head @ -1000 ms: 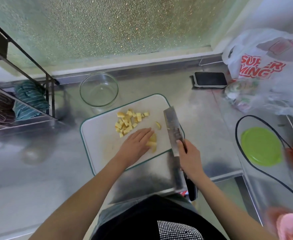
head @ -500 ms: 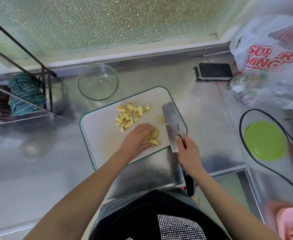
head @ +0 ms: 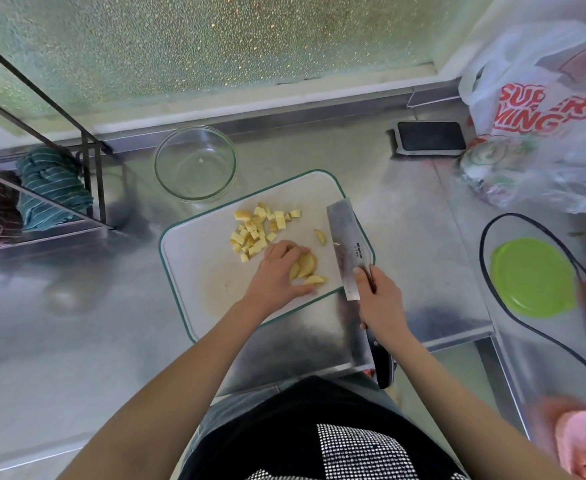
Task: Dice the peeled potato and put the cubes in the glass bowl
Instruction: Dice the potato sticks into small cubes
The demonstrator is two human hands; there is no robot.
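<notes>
Left hand (head: 277, 271) curled over potato slices (head: 306, 268) near board (head: 194, 271) front edge. Right hand (head: 381, 301) gripping cleaver (head: 348, 247), seemingly on board's right rim. Bowl (head: 194, 164) just beyond, bare counter (head: 59, 341) leftward.

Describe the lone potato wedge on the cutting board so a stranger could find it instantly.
Start at the white cutting board on the steel counter. Between the diced cubes and the cleaver blade lies one small curved potato wedge. It sits alone, touching nothing, unlike the slices under the left hand.

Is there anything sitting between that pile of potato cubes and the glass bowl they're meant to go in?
Nothing visible does. The cubes lie on the cutting board, and the glass bowl stands just past the board's far edge, with only bare board and counter between them.
</notes>
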